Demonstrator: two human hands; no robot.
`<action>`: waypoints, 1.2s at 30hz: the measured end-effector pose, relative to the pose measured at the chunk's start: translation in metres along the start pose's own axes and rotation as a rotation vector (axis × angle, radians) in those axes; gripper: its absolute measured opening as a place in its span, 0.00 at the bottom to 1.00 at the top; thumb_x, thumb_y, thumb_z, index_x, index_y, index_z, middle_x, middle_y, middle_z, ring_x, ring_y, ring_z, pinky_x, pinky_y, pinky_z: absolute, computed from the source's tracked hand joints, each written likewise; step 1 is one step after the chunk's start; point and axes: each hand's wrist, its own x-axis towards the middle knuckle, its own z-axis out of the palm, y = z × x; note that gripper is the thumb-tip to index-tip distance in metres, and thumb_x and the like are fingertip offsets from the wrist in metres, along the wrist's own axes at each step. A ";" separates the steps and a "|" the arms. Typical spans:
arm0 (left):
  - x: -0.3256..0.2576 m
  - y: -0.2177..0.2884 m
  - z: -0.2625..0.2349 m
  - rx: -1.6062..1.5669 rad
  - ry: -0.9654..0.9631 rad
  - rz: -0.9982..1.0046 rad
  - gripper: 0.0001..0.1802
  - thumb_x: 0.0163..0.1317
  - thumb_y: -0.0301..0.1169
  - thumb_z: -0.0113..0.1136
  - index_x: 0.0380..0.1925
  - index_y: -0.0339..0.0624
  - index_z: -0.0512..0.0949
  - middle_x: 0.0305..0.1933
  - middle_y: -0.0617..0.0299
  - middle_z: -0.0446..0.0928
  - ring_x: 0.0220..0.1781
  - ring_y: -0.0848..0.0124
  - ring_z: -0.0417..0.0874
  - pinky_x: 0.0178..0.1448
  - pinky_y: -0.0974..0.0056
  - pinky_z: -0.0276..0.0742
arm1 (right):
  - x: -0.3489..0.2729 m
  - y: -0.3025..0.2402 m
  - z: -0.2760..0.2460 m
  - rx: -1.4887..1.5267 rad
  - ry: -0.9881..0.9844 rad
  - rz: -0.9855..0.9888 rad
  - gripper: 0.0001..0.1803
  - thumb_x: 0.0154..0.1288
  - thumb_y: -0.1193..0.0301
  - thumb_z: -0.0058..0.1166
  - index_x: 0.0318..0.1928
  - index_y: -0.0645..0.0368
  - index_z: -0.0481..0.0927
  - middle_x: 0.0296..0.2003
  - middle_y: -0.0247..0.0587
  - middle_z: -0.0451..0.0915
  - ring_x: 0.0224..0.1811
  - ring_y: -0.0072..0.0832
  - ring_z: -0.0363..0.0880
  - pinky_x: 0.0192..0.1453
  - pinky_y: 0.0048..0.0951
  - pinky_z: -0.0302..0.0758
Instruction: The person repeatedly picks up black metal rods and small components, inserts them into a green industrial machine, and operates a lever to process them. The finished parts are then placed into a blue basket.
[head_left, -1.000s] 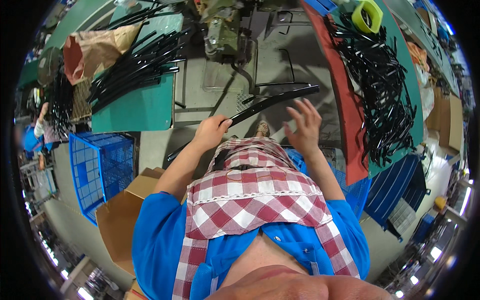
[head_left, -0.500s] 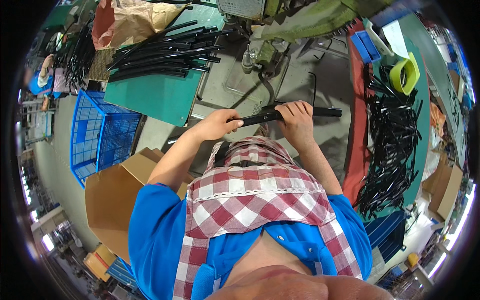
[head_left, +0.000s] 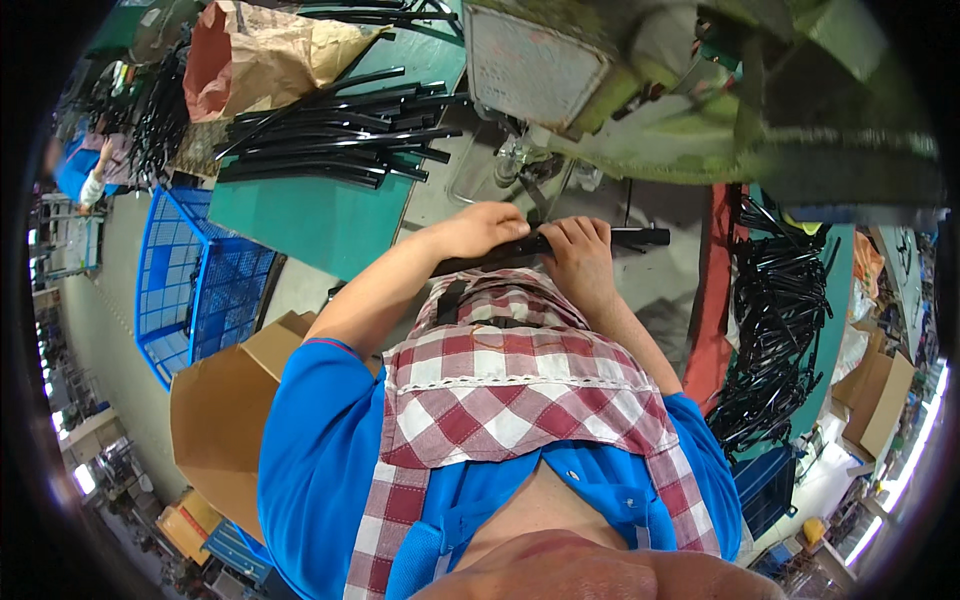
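Observation:
A long black tube (head_left: 641, 237) lies crosswise in front of my apron, its right end reaching past my right hand. My right hand (head_left: 582, 252) is closed over it, fingers wrapped across the top. Close beside, my left hand (head_left: 484, 230) is also closed on the tube, with its fingertips hidden under the palm and thumb. Part of the tube's left length shows below my left wrist. Just ahead of my hands stands a green machine (head_left: 640, 135) with a pale plate on its front.
At the left, a green table (head_left: 290, 225) bears a pile of black tubes (head_left: 330, 130) and a brown paper bag (head_left: 275, 60). A blue mesh crate (head_left: 205, 285) and an open cardboard box (head_left: 225, 410) stand below. Many black parts (head_left: 775, 330) lie on the red-edged right-hand bench.
My left hand has slid right along the tube, closer to my right hand. The tube has shifted slightly left and toward me. The machine fills more of the upper right as the view has tilted.

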 end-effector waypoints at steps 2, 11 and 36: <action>0.022 -0.014 -0.022 -0.317 -0.034 -0.180 0.14 0.68 0.37 0.54 0.42 0.36 0.76 0.32 0.54 0.79 0.31 0.67 0.79 0.39 0.62 0.75 | 0.001 0.005 -0.007 -0.003 -0.050 0.074 0.18 0.46 0.69 0.64 0.42 0.51 0.77 0.38 0.31 0.77 0.46 0.31 0.74 0.55 0.38 0.64; 0.050 0.026 -0.010 0.483 0.413 0.247 0.12 0.56 0.35 0.63 0.35 0.40 0.84 0.36 0.51 0.77 0.42 0.52 0.79 0.46 0.54 0.75 | -0.060 -0.014 -0.042 -0.168 0.050 0.189 0.18 0.45 0.71 0.63 0.41 0.51 0.77 0.37 0.32 0.77 0.46 0.32 0.74 0.54 0.38 0.64; 0.008 0.069 -0.004 -0.100 -0.095 -0.066 0.17 0.69 0.43 0.54 0.38 0.36 0.75 0.27 0.64 0.76 0.28 0.76 0.73 0.34 0.67 0.72 | 0.010 0.000 -0.057 -0.024 0.112 -0.049 0.16 0.45 0.78 0.60 0.39 0.56 0.77 0.32 0.39 0.80 0.33 0.42 0.80 0.38 0.40 0.74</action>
